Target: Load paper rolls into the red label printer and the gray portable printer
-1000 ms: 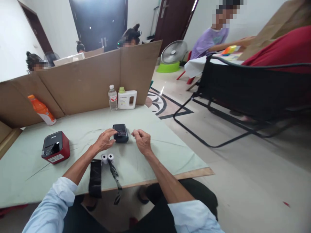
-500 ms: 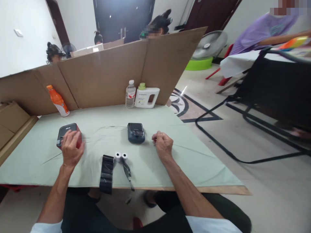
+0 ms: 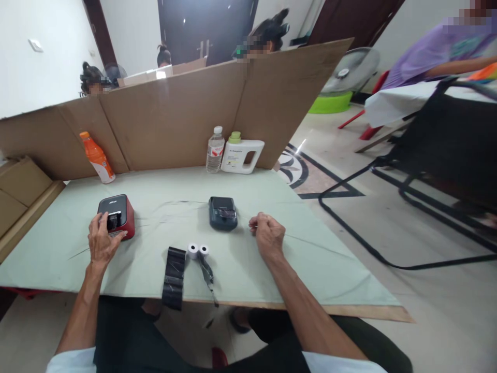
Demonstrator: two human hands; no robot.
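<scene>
My left hand (image 3: 101, 241) rests on the near side of a red and black label printer (image 3: 117, 214) at the left of the pale green table (image 3: 272, 191), fingers touching its front. My right hand (image 3: 267, 233) lies on the table in a loose fist, holding nothing I can see. Between the hands sits a small dark blue printer (image 3: 222, 212), untouched. Two white paper rolls (image 3: 198, 250) stand near the front edge, beside a black pouch (image 3: 174, 276) that hangs over the edge and a black strap (image 3: 207, 273).
A cardboard screen (image 3: 174, 111) stands along the table's far side. Against it are an orange drink bottle (image 3: 97, 157), a water bottle (image 3: 215, 150) and a white jug (image 3: 243, 154). Other people sit beyond the screen. A black folding chair (image 3: 438, 155) and a fan (image 3: 349, 67) are at the right.
My left hand left the blue printer, swung left and settled on the red printer. My right hand stayed put beside the blue printer. The view turned left.
</scene>
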